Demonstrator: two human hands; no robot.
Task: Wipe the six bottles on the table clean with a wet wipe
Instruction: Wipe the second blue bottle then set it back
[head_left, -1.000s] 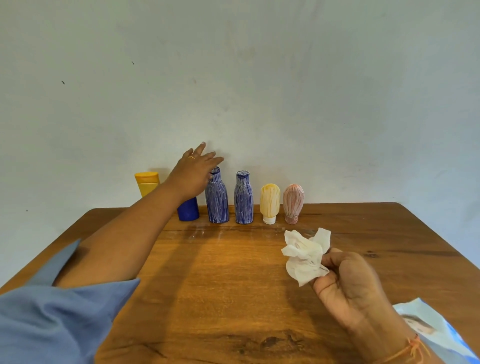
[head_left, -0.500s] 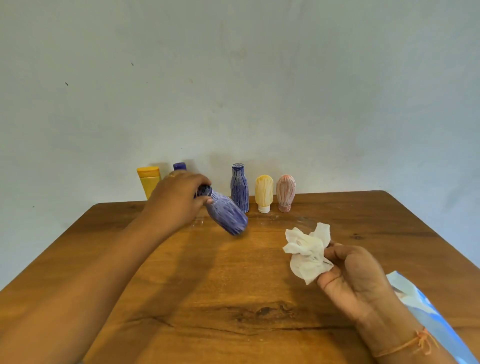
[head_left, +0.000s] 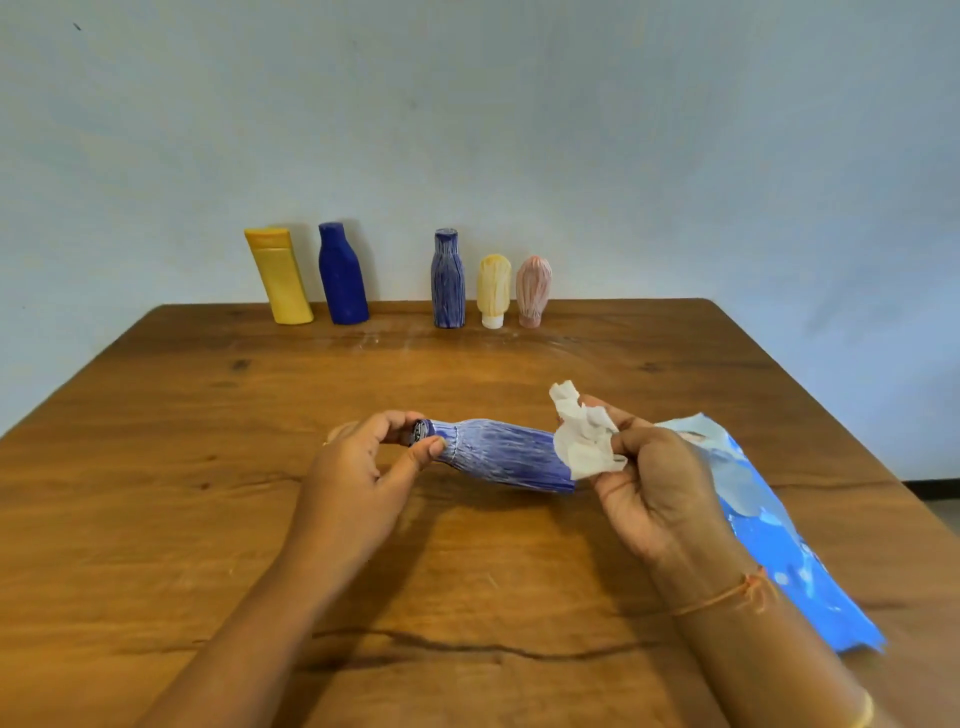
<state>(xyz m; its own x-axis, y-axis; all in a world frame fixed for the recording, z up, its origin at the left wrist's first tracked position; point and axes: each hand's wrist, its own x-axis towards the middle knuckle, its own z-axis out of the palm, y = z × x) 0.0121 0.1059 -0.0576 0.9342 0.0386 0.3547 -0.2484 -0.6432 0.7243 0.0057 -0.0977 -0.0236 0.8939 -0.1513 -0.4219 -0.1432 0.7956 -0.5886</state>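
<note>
The left hand's (head_left: 353, 483) fingers (head_left: 428, 448) are pinching the cap end of a streaky blue-and-white bottle (head_left: 501, 457), which is lying sideways above the grainy wooden table (head_left: 208, 441), while the right hand (head_left: 654, 488) is clamping a crumpled white wipe (head_left: 584, 436) against the bottle's base at 3 o'clock. Five bottles are standing at 12 o'clock by the wall: a yellow flat one (head_left: 280, 275), a smooth dark blue one (head_left: 342, 274), a streaked blue one (head_left: 448, 279), and rounded yellow (head_left: 493, 290) and pink (head_left: 533, 290) ones; a glossy blue packet (head_left: 779, 540) is lying at 4 o'clock.

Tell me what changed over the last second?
The left hand took a streaked blue bottle from the row and brought it forward, now lying sideways, held by its cap. The right hand moved the wipe onto its base. The other five bottles stayed standing at the back; the wipe packet stayed put.
</note>
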